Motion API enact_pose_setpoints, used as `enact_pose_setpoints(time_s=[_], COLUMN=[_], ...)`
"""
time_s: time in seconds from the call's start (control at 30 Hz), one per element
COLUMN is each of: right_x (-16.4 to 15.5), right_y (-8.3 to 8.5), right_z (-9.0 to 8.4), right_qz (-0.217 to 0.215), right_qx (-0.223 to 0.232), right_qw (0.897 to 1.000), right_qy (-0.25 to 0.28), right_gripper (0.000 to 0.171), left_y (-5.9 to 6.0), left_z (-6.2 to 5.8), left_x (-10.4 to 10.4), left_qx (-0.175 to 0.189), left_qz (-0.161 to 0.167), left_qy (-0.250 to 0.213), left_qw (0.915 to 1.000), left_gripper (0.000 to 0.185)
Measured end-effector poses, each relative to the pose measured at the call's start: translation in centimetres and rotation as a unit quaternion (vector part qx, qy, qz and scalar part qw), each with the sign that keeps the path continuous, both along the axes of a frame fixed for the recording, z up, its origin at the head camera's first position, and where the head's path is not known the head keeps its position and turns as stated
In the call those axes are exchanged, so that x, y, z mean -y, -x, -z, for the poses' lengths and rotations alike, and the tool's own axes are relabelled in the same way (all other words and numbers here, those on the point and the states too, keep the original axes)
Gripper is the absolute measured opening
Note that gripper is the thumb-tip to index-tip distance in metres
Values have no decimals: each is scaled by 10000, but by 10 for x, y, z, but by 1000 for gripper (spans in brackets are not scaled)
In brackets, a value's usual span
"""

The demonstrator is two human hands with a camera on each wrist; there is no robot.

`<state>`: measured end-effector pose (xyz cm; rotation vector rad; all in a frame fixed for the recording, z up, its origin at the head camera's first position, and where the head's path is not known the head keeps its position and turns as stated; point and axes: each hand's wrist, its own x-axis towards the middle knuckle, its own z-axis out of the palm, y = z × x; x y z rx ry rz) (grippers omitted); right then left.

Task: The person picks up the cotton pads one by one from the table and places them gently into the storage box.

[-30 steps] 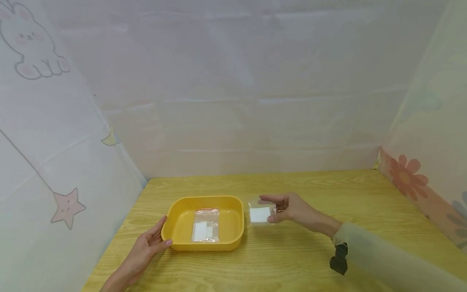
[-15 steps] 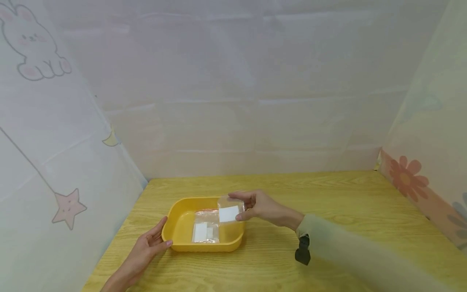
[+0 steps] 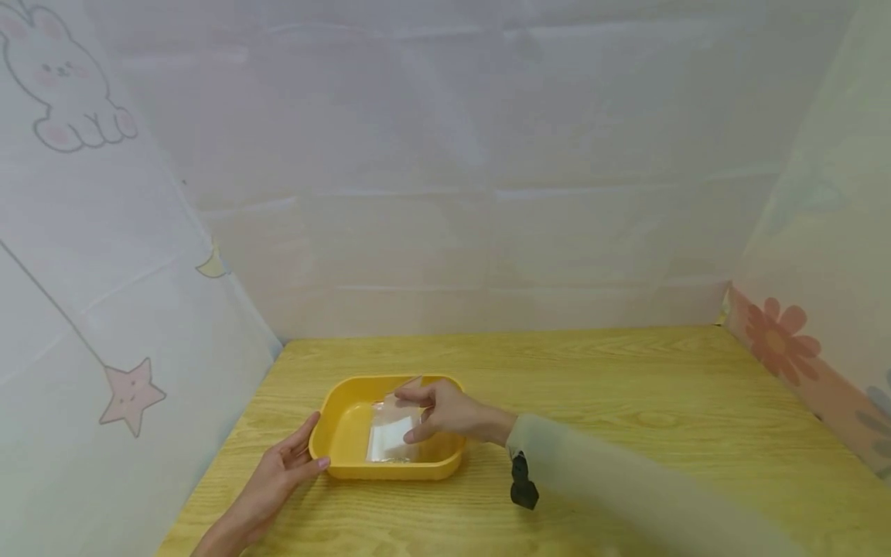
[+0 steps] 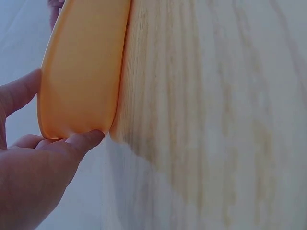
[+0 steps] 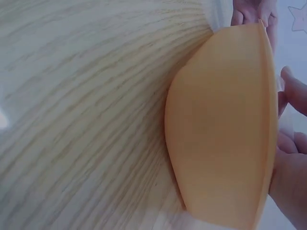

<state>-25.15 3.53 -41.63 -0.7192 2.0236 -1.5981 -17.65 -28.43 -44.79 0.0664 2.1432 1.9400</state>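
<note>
Clear plastic bag (image 3: 391, 424) w/ a white insert is now inside the yellow tray (image 3: 341, 433); 1 s ago it hung over bare wooden table (image 3: 626, 402) to the tray's right, and 0.5 s ago it was just crossing the right rim. Right hand (image 3: 445, 410) has carried it leftward the whole way & now sits low over the tray interior, thumb and fingers pinching the bag's right edge, so the grip isn't released yet. A 2nd bag, w/ a red zip strip, lay flat in the tray in both earlier frames; now the held bag covers it almost fully and I can't tell the 2 apart, nor whether the held one rests on it or hangs just above.

Left hand (image 3: 278, 468) hasn't shifted in that time: fingers straight, thumb up along the tray's left end wall, fingertips (image 4: 86, 139) touching the wall near its bottom corner in the left wrist view. Tray itself hasn't slid.

My read: transport is basically done, bag is over its spot, and only the let-go is left. Right wrist view shows just the tray's outer wall and a few fingers (image 5: 292, 96) past the rim; bag not visible there.
</note>
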Motion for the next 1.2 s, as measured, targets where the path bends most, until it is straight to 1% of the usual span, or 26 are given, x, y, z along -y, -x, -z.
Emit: enact_pose_setpoints(time_s=[0.1,0.17,0.27,0.37,0.57,0.67,0.9,1.2], right_x=[10,16,25,31,35,36,37,35], right_y=[-2,-3,-3,-5,-11,-12,-14,-16], right_z=[1,2,4,7,8,8,6,-1], right_qz=[267,429,581,713,996,1042,995,1015], right_qx=[-15,-104,-174,-190,-201,-253,-702,-699], right_qw=[9995,9981,9962,9939,9875,9853,9767,9692], right_qy=[-179,-419,-629,-823,-1206,-1328,-1766,-2130], right_gripper=[72,72,72,74,79,78,76,79], left_y=[0,0,2,2,1,1,0,-1], left_z=[0,0,0,0,0,0,-1,-1], left_x=[0,0,1,1,1,1,1,0], left_qx=[-22,-49,-67,-1,82,82,50,11], left_qz=[27,62,100,67,60,57,60,45], left_qy=[-3,-20,-29,-30,-87,-78,-18,-17], left_qw=[10000,10000,9999,10000,9999,9999,10000,10000], left_gripper=[88,88,89,89,88,88,89,89])
